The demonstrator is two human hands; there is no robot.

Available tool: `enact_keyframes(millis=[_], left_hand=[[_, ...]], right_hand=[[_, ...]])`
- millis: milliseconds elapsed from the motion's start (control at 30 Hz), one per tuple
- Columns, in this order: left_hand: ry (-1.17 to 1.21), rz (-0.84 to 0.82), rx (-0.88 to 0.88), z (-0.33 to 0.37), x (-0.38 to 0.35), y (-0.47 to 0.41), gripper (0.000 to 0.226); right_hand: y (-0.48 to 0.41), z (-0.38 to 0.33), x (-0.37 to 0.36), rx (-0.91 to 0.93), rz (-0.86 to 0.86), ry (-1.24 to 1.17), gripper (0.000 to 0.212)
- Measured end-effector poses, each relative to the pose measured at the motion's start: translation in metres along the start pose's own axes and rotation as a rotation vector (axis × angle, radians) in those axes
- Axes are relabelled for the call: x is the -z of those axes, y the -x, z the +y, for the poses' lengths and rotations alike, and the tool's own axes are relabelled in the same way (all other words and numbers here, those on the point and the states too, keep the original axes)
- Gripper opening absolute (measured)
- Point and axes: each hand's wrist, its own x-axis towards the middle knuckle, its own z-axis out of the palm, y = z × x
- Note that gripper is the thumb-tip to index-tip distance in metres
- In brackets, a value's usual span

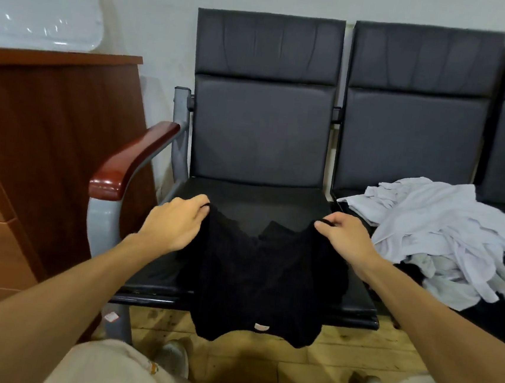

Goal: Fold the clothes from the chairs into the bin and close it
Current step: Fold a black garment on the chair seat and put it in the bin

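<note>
- A wooden cabinet (42,146) stands at far left, beside the chair's armrest (130,161).
- The left hand (174,224) pinches one top corner of a black garment (255,278), fingers curled round the cloth.
- The garment lies spread on the seat of the left chair (259,136), its lower edge hanging over the front towards the floor (353,349).
- The right hand (345,237) grips the other top corner the same way.
- A heap of white clothes (444,240) sits unfolded on the next chair (419,114), with something dark under it.
- No bin is in view, so what it holds cannot be told. Judging by this, folding is at an early stage: the black piece is only laid out, the heap waits, and closing is still ahead.
</note>
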Motion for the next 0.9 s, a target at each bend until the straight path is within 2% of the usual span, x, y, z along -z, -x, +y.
enact_keyframes(millis=[100,233,400,600,700,800,900], left_hand=[[0.123,0.028,-0.058,0.016,0.042,-0.011,0.024],[0.191,0.094,-0.171,0.042,0.108,-0.025,0.022],[0.227,0.269,-0.226,0.072,0.188,-0.027,0.032],[0.443,0.530,-0.222,0.100,0.262,-0.017,0.034],[0.348,0.559,-0.245,0.093,0.271,-0.010,0.029],[-0.013,0.439,-0.265,0.070,0.264,-0.002,0.025],[-0.087,0.364,-0.256,0.051,0.260,0.010,0.021]], right_hand=[[0.008,-0.035,0.016,0.078,0.034,-0.032,0.010],[0.021,-0.096,0.058,0.224,0.217,-0.079,0.006],[0.040,-0.166,0.117,0.378,0.399,-0.098,0.017],[0.050,-0.219,0.167,0.518,0.643,-0.140,0.018],[0.053,-0.223,0.177,0.537,0.714,-0.062,0.019],[0.054,-0.204,0.178,0.453,0.731,0.048,0.021],[0.054,-0.189,0.184,0.315,0.769,0.031,0.021]])
